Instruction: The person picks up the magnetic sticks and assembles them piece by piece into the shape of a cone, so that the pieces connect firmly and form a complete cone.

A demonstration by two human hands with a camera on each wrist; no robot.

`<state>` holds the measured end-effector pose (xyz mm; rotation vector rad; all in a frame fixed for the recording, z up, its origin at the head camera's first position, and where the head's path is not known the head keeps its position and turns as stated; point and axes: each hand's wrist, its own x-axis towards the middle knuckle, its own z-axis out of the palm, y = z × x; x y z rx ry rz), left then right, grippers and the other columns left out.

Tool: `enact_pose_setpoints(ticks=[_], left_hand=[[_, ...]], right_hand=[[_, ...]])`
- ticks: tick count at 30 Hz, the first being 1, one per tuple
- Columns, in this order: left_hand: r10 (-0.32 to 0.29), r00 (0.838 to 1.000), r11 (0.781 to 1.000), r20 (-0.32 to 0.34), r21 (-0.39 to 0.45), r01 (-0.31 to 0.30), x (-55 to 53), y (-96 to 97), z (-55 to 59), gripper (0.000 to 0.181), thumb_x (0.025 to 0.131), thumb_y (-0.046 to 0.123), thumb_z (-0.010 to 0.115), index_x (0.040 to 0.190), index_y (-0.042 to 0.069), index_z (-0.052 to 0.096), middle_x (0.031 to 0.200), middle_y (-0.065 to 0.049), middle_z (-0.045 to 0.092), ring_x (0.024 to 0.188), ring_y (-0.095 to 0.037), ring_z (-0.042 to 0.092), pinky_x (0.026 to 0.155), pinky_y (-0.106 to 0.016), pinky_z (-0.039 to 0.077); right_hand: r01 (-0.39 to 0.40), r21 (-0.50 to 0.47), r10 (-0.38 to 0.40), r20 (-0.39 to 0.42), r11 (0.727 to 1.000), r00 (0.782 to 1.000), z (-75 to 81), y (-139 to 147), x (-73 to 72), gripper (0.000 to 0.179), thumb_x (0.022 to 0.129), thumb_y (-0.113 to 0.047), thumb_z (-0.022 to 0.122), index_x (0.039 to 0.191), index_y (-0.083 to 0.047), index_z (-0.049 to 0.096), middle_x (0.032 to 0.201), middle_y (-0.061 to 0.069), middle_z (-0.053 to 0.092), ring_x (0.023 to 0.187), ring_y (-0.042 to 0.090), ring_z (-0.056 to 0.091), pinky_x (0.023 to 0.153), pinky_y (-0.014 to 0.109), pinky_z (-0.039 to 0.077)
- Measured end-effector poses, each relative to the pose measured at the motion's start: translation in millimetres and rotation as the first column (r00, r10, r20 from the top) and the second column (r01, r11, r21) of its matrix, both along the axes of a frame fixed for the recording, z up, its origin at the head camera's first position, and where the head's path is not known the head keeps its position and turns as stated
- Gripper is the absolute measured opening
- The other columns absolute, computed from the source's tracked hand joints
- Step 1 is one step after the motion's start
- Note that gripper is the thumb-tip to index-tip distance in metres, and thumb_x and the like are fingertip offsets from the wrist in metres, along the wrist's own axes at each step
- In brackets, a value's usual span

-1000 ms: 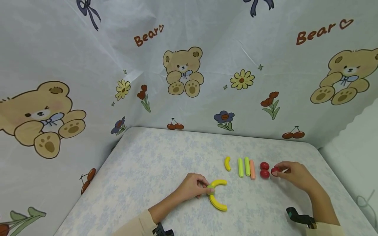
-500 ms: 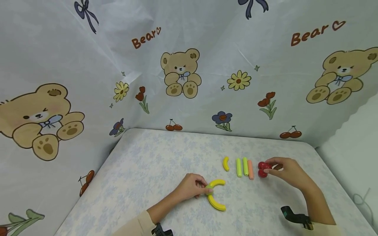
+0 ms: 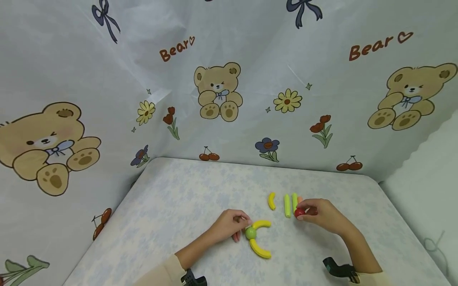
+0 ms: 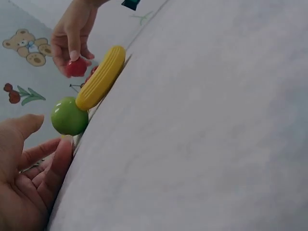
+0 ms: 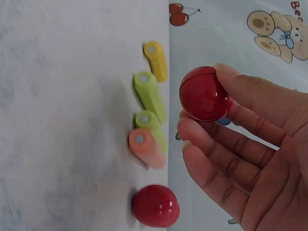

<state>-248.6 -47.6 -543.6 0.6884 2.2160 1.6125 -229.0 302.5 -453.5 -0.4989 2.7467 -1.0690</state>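
Observation:
In the head view my left hand (image 3: 227,226) is beside a green ball (image 3: 251,233) that joins two curved yellow pieces, an upper one (image 3: 262,224) and a lower one (image 3: 259,250). The left wrist view shows its thumb apart from the ball, with fingertips close by; whether they touch is unclear. My right hand (image 3: 323,214) pinches a glossy red ball (image 5: 204,94) between thumb and fingers, held above the table. Another red ball (image 5: 155,206) lies on the table below that hand.
Two light green sticks (image 3: 287,205) and an orange stick (image 5: 147,148), with metallic discs on their ends, lie side by side beyond the right hand. A short curved yellow piece (image 3: 271,201) lies left of them. A bear-print cloth (image 3: 218,131) hangs behind the table.
The right hand has carried its red ball left, away from the other red balls, towards the sticks. The left thumb and fingers have come off the green ball, which is now uncovered.

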Motion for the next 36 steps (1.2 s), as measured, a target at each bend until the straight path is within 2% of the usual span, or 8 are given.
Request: enact_pose_setpoints(ticks=[4, 9, 11, 13, 16, 18, 24, 36], left_hand=[[-0.012, 0.999, 0.999, -0.036, -0.033, 0.01, -11.6, 0.0, 7.8, 0.025, 0.099, 0.033, 0.069, 0.112, 0.013, 0.075, 0.077, -0.005, 0.07, 0.048, -0.021, 0.061, 0.047, -0.037, 0.054], [-0.037, 0.996, 0.994, -0.085, -0.104, 0.028, -20.4, 9.0, 11.5, 0.021, 0.096, 0.035, 0.072, 0.109, 0.019, 0.075, 0.08, 0.001, 0.068, 0.049, -0.018, 0.059, 0.047, -0.033, 0.052], [-0.059, 0.989, 0.988, -0.132, -0.147, 0.039, -22.1, 15.4, 11.5, 0.021, 0.095, 0.036, 0.073, 0.108, 0.02, 0.076, 0.08, 0.005, 0.067, 0.051, -0.015, 0.059, 0.048, -0.03, 0.051], [-0.081, 0.976, 0.978, -0.203, -0.203, 0.039, -23.4, 22.3, 11.2, 0.021, 0.094, 0.037, 0.074, 0.105, 0.019, 0.077, 0.078, 0.009, 0.065, 0.055, -0.009, 0.058, 0.051, -0.026, 0.05], [-0.118, 0.94, 0.95, -0.321, -0.312, 0.012, -24.8, 30.6, 11.9, 0.021, 0.092, 0.041, 0.076, 0.098, 0.02, 0.077, 0.072, 0.014, 0.061, 0.058, -0.001, 0.053, 0.054, -0.02, 0.046], [-0.146, 0.922, 0.932, -0.359, -0.362, 0.007, -25.8, 34.3, 14.2, 0.021, 0.09, 0.041, 0.078, 0.095, 0.021, 0.077, 0.068, 0.015, 0.059, 0.058, 0.0, 0.051, 0.053, -0.019, 0.044], [-0.207, 0.905, 0.909, -0.372, -0.416, 0.037, -30.5, 39.3, 18.9, 0.016, 0.088, 0.035, 0.081, 0.094, 0.021, 0.077, 0.064, 0.014, 0.058, 0.054, 0.0, 0.049, 0.05, -0.018, 0.042], [-0.169, 0.926, 0.939, -0.336, -0.34, 0.048, -35.6, 37.4, 14.7, 0.01, 0.091, 0.024, 0.079, 0.094, 0.015, 0.077, 0.066, 0.012, 0.059, 0.056, 0.0, 0.05, 0.053, -0.017, 0.043]], right_hand=[[-0.057, 0.006, 0.058, -0.018, 0.998, 0.998, -1.5, -9, -1.6, 0.031, 0.087, -0.018, 0.082, 0.113, -0.003, 0.073, 0.097, -0.001, 0.071, 0.084, 0.016, 0.064, 0.068, 0.025, 0.054], [-0.103, 0.0, 0.103, -0.012, 0.995, 0.995, -6.3, -20, -3.8, 0.032, 0.087, -0.012, 0.08, 0.116, 0.0, 0.072, 0.097, -0.001, 0.072, 0.085, 0.015, 0.064, 0.069, 0.025, 0.055], [-0.113, -0.015, 0.113, -0.001, 0.994, 0.994, -9.0, -24, -3.3, 0.032, 0.087, -0.012, 0.08, 0.116, 0.0, 0.072, 0.098, 0.0, 0.073, 0.085, 0.015, 0.064, 0.069, 0.025, 0.055], [-0.12, -0.021, 0.12, 0.005, 0.993, 0.993, -11.8, -27, -2.6, 0.032, 0.087, -0.012, 0.081, 0.116, -0.001, 0.072, 0.099, -0.001, 0.073, 0.084, 0.015, 0.064, 0.069, 0.025, 0.055], [-0.141, -0.028, 0.141, 0.004, 0.99, 0.99, -15.6, -33, -1.6, 0.033, 0.087, -0.014, 0.081, 0.116, -0.001, 0.073, 0.101, 0.0, 0.073, 0.084, 0.013, 0.064, 0.07, 0.025, 0.055], [-0.146, -0.023, 0.146, 0.0, 0.989, 0.989, -17.5, -37, -1.4, 0.033, 0.087, -0.015, 0.082, 0.116, -0.001, 0.073, 0.101, -0.001, 0.073, 0.084, 0.012, 0.064, 0.071, 0.024, 0.055], [-0.161, -0.008, 0.16, -0.005, 0.987, 0.987, -22.7, -46, -2.8, 0.034, 0.087, -0.016, 0.082, 0.116, -0.002, 0.073, 0.102, -0.002, 0.073, 0.086, 0.012, 0.065, 0.073, 0.023, 0.055], [-0.141, -0.018, 0.14, -0.045, 0.99, 0.989, -35.9, -64, -0.5, 0.029, 0.084, -0.01, 0.084, 0.109, -0.002, 0.073, 0.098, 0.001, 0.072, 0.082, 0.014, 0.064, 0.069, 0.023, 0.054]])
